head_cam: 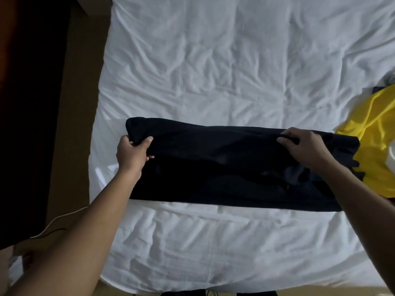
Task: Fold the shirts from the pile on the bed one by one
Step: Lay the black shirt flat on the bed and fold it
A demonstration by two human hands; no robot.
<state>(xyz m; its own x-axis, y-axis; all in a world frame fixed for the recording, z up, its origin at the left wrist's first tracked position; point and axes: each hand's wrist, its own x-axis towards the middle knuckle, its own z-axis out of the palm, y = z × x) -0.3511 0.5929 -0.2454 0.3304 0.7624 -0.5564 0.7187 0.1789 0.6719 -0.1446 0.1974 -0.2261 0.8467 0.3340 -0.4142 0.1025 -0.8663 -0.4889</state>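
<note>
Dark shirt [235,167], navy or black (light's too dim to say which), lies across the middle of the bed [213,60] as a long flat band running left to right. The cloth is matte and soft-looking, w/ shallow creases and a bunched, rounded lump at the left end. Left grip [132,154] is clamped on that left end: thumb on top of the fabric, fingers curled round the edge. Right grip [303,146] is clamped on a raised fold along the far edge near the right end, fingertips pinching the cloth together. Both forearms are bare, and the right one covers part of the shirt's near right corner. At the right edge sits a yellow shirt [376,146], smooth, slightly shiny and crumpled, w/ a bit of grey cloth behind it. The dark shirt's right end touches it and seems to overlap its edge. A pale object beside the yellow cloth is cut off by the frame, so can't tell what it is. The bed has a white sheet, wrinkled all over. Left of the bed there's a strip of tan floor [74,103], then dark wood furniture [25,103]. A thin white cable [57,218] trails over the floor near the left arm.
</note>
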